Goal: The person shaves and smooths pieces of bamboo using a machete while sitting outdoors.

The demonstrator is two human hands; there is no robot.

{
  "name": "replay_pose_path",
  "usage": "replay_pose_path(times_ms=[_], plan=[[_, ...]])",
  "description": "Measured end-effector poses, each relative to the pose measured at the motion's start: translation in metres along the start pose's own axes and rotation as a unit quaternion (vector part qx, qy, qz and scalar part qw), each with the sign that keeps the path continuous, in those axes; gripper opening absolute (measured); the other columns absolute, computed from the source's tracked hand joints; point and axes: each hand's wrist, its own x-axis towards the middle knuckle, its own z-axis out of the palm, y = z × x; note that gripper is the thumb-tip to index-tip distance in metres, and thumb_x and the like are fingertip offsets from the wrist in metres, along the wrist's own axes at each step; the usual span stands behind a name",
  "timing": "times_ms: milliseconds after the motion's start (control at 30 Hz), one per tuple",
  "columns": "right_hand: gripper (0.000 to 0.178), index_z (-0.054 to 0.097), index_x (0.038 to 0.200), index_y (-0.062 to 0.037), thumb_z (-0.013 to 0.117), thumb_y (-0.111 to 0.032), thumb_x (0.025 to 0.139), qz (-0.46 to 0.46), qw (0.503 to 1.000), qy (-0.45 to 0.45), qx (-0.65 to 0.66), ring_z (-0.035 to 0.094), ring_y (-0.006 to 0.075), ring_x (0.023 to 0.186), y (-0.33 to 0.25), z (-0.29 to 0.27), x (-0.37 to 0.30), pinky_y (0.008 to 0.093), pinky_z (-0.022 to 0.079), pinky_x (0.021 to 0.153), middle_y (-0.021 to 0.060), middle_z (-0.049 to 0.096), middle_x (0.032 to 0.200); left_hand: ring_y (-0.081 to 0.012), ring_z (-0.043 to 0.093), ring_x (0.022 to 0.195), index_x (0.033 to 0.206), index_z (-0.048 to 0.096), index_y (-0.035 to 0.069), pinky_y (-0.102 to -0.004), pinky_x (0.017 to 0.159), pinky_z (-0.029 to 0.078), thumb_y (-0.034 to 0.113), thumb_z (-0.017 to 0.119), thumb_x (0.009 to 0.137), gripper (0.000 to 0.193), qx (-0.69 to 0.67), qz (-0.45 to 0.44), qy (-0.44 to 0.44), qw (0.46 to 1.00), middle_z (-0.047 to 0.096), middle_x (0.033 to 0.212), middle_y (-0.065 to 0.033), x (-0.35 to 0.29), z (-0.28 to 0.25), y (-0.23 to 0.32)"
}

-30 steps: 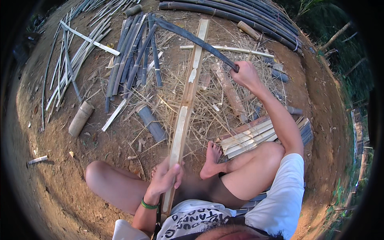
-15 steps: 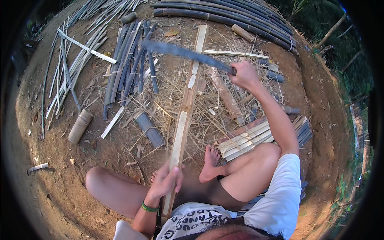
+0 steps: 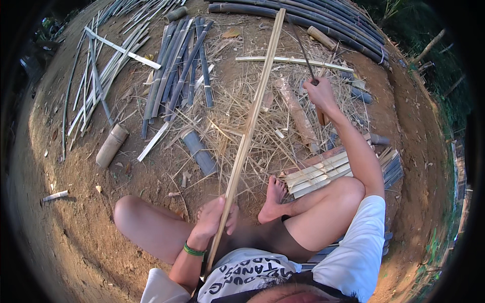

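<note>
My left hand [image 3: 214, 217] is closed around the lower part of a long split bamboo strip [image 3: 248, 132], near my lap. The strip slants up and away from me, its lower end against my shirt and a narrow side turned up. Out to the right, my right hand [image 3: 322, 95] grips a machete [image 3: 304, 53] by its brown handle, part of which shows below the fist. The dark blade looks thin, nearly edge-on, and points away from me, apart from the strip. Beyond the strip's middle lies a pale bamboo slat [image 3: 295, 60] on the ground.
Shavings [image 3: 227, 111] cover the ground ahead. Dark split bamboo [image 3: 174, 76] and thin pale strips [image 3: 108, 76] lie at left, with short bamboo sections [image 3: 112, 145] nearer. Long poles [image 3: 303, 30] are stacked at the far side. Split pieces [image 3: 323, 174] lie by my right leg.
The machete has swung from pointing left across the strip to pointing away from me. The strip has turned from its broad inner face onto a narrow side. The view has shifted slightly.
</note>
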Motion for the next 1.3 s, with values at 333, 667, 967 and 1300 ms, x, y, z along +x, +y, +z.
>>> replay_pose_path(times_ms=[333, 667, 967, 1300], plan=[[0.018, 0.065, 0.074, 0.0006, 0.066, -0.017, 0.079, -0.084, 0.994, -0.053, -0.035, 0.051, 0.0140, 0.045, -0.055, -0.008, -0.051, 0.0333, 0.039, 0.045, 0.0032, 0.052, 0.052, -0.0088, 0.031, 0.034, 0.093, 0.038, 0.012, -0.0205, 0.030, 0.025, 0.065, 0.022, 0.101, 0.055, -0.274, -0.072, -0.096, 0.954, 0.034, 0.054, 0.0001, 0.009, -0.023, 0.007], [0.018, 0.062, 0.074, -0.0051, 0.073, -0.019, 0.071, -0.414, 0.840, -0.272, -0.223, 0.068, 0.0300, 0.057, -0.100, 0.039, -0.126, 0.0437, 0.054, 0.053, 0.0123, 0.065, 0.061, -0.0102, 0.030, 0.036, 0.090, 0.038, 0.012, -0.0233, 0.037, 0.025, 0.059, 0.017, 0.103, 0.053, -0.105, -0.020, 0.015, 0.994, 0.034, 0.054, 0.0006, 0.015, -0.014, 0.013], [0.012, 0.062, 0.071, -0.0014, 0.063, -0.012, 0.077, -0.148, 0.932, -0.267, -0.197, 0.062, 0.0291, 0.047, -0.107, 0.026, -0.080, 0.0422, 0.050, 0.048, 0.0137, 0.061, 0.057, -0.0093, 0.033, 0.040, 0.083, 0.037, 0.012, -0.0231, 0.037, 0.027, 0.058, 0.019, 0.104, 0.053, 0.021, -0.001, 0.068, 0.997, 0.037, 0.053, 0.0002, 0.010, -0.016, 0.009], [0.009, 0.060, 0.068, -0.0051, 0.062, -0.009, 0.076, -0.226, 0.922, -0.261, -0.174, 0.049, 0.0138, 0.038, -0.084, 0.038, -0.075, 0.0334, 0.039, 0.037, 0.0043, 0.053, 0.048, -0.0095, 0.033, 0.039, 0.079, 0.036, 0.012, -0.0235, 0.036, 0.029, 0.054, 0.018, 0.105, 0.052, 0.069, 0.020, 0.079, 0.994, 0.037, 0.052, -0.0001, 0.013, -0.015, 0.008]])
